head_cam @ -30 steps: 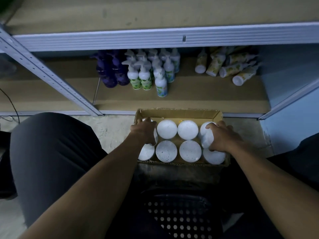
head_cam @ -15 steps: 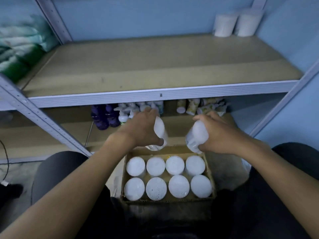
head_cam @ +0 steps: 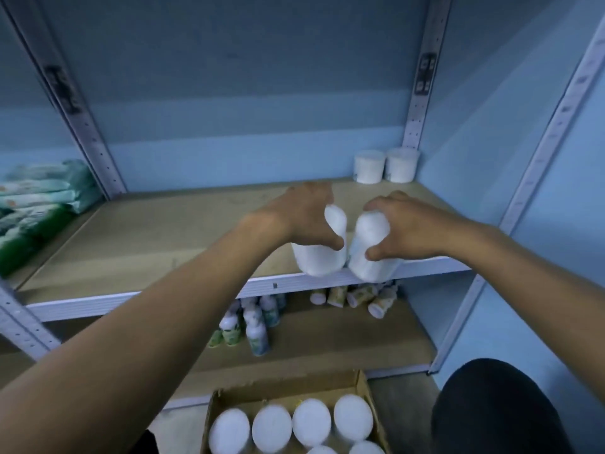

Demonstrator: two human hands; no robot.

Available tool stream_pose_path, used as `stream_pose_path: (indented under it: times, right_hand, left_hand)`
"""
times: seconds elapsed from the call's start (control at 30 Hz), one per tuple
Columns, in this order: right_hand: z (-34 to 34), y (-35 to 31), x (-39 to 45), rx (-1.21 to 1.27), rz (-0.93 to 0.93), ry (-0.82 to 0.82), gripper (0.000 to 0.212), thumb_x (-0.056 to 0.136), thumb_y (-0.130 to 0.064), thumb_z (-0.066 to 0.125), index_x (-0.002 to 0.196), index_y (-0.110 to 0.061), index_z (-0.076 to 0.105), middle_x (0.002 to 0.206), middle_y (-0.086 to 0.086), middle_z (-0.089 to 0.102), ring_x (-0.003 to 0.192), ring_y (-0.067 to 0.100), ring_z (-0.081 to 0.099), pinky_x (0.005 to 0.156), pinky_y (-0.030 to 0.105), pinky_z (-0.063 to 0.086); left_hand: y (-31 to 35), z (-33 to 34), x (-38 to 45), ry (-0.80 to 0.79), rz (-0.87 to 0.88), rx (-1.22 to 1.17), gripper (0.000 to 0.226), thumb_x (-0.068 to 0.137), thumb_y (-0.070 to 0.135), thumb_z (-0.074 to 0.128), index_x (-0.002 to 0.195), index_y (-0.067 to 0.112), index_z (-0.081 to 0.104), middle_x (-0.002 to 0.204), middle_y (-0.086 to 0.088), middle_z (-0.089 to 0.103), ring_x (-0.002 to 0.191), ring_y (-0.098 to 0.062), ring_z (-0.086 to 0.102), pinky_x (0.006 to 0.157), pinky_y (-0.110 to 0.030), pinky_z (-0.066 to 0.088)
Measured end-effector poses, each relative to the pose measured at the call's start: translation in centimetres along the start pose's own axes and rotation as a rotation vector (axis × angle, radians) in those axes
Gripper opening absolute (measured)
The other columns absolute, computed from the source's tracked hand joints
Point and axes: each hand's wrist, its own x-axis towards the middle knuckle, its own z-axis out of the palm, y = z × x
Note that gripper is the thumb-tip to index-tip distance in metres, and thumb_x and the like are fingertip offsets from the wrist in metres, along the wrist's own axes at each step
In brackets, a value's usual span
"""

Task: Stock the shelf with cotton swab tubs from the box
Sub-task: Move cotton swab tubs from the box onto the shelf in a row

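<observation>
Above front edge of shelf [head_cam: 147, 244]: my left hand [head_cam: 302, 217] grips one white tub [head_cam: 319, 260], my right hand [head_cam: 412, 229] grips second tub [head_cam: 370, 257], tubs side by side, nearly touching. Two more tubs [head_cam: 386, 165] at back right corner. Box [head_cam: 288, 393] below holds rest.

Each hand [head_cam: 302, 217] [head_cam: 414, 229] grips a tub [head_cam: 319, 257] [head_cam: 371, 253] over the shelf [head_cam: 163, 237].

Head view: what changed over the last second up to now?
Each hand took a tub out of the box and raised it: left hand and right hand now hold them over the shelf front edge. Two tubs at the back stayed.
</observation>
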Motion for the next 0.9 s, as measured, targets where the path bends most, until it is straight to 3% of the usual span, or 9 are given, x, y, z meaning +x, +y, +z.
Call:
stream_pose_path:
  times: [0.17,0.3,0.5,0.67,0.9]
  right_hand:
    - [0.1,0.0,3.9,-0.070,0.013,-0.059,0.092,0.069,-0.052,0.078,0.148,-0.027,0.038,0.127,0.003,0.045,0.113,0.027,0.054,0.091,0.041,0.050]
    - [0.5,0.0,6.2,-0.072,0.042,-0.100,0.092,0.071,-0.050,0.078,0.150,-0.023,0.038,0.140,0.005,0.045,0.121,0.027,0.053,0.095,0.041,0.050]
    - [0.9,0.2,7.6,-0.037,0.045,-0.113,0.078,0.072,-0.049,0.077,0.139,-0.024,0.047,0.134,0.004,0.052,0.112,0.025,0.056,0.089,0.039,0.052]
    - [0.4,0.9,6.7,-0.034,0.018,-0.117,0.099,0.060,-0.054,0.086,0.145,-0.035,0.038,0.136,0.000,0.046,0.118,0.024,0.053,0.096,0.042,0.050]
    - [2.6,0.8,5.4,-0.116,-0.029,-0.054,0.086,0.069,-0.032,0.083,0.144,-0.040,0.040,0.134,0.002,0.049,0.120,0.031,0.049,0.093,0.044,0.050]
  left_hand:
    - [-0.4,0.3,3.8,-0.029,0.005,0.112,0.077,0.070,0.049,0.080,0.133,0.018,0.048,0.131,-0.004,0.055,0.114,-0.025,0.055,0.082,-0.032,0.045]
    - [-1.0,1.3,5.5,-0.109,-0.057,0.109,0.077,0.071,0.049,0.080,0.134,0.018,0.048,0.133,-0.006,0.054,0.116,-0.027,0.055,0.094,-0.039,0.050]
    - [-1.9,2.3,6.0,-0.117,-0.071,0.081,0.075,0.071,0.048,0.081,0.133,0.018,0.049,0.132,-0.005,0.054,0.117,-0.026,0.054,0.095,-0.040,0.049]
    - [-2.6,1.9,5.3,-0.088,-0.068,0.086,0.088,0.062,0.059,0.084,0.136,0.024,0.049,0.134,-0.001,0.051,0.122,-0.025,0.050,0.099,-0.041,0.046]
    - [-3.2,2.9,4.0,-0.053,-0.061,0.098,0.079,0.066,0.042,0.088,0.135,0.029,0.051,0.132,0.001,0.051,0.121,-0.023,0.050,0.097,-0.039,0.047]
